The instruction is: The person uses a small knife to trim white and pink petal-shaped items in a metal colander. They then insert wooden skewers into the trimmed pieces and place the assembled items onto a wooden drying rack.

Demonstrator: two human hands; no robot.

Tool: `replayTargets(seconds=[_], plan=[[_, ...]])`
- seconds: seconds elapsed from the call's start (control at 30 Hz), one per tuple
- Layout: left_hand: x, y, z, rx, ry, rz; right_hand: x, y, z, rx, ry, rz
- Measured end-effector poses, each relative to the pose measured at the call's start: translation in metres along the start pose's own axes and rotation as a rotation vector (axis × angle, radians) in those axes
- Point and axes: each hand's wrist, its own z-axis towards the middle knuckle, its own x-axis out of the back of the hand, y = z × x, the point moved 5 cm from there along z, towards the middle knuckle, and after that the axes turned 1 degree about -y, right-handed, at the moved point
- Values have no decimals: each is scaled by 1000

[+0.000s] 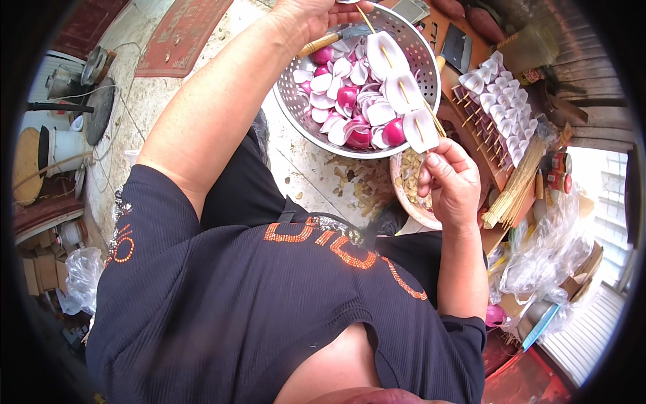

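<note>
In my right hand (pixel 452 176) is the lower end of a thin wooden skewer (pixel 431 112), pinched between thumb and fingers. Several pale red-onion pieces (pixel 404 92) are threaded along it, over the right side of a perforated metal colander (pixel 288 111). My left hand (pixel 311 15) reaches to the top edge, by the skewer's upper end. Its fingers are partly cut off there, closed on a white onion piece (pixel 347 1). Cut red onions (pixel 346 97) and loose layers lie in the colander. A knife with a wooden handle (pixel 318 44) rests across its upper left.
On the wooden table at right stand rows of onion skewers (pixel 498 101) and a bundle of bare sticks (pixel 519 180). A pinkish bowl (pixel 396 176) of peelings sits below the colander. Plastic bags (pixel 545 236) lie at far right. Scraps litter the floor (pixel 316 182).
</note>
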Motion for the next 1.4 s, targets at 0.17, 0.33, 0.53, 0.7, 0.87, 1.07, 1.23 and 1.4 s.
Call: replayTargets(seconds=[0.17,0.33,0.53,0.7,0.87,1.07,1.23,1.4], plan=[[-8,-4,-10,55,24,-5,-1,6,-3,-29,23,5],[-12,-8,-11,6,-8,52,-4,8,-4,-14,43,14],[-25,-13,-24,-36,-19,148,-3,12,-2,-14,42,17],[-30,-10,-28,-68,-15,183,-4,11,0,-17,42,-3],[-29,-15,-28,-84,-3,186,-2,13,-1,-15,53,-12],[-30,-32,-29,-48,-52,283,-2,14,1,18,66,-1],[-34,-38,-36,-20,-25,275,-2,15,3,-7,71,17],[-29,-39,-31,0,-72,247,-4,15,5,-22,55,47]])
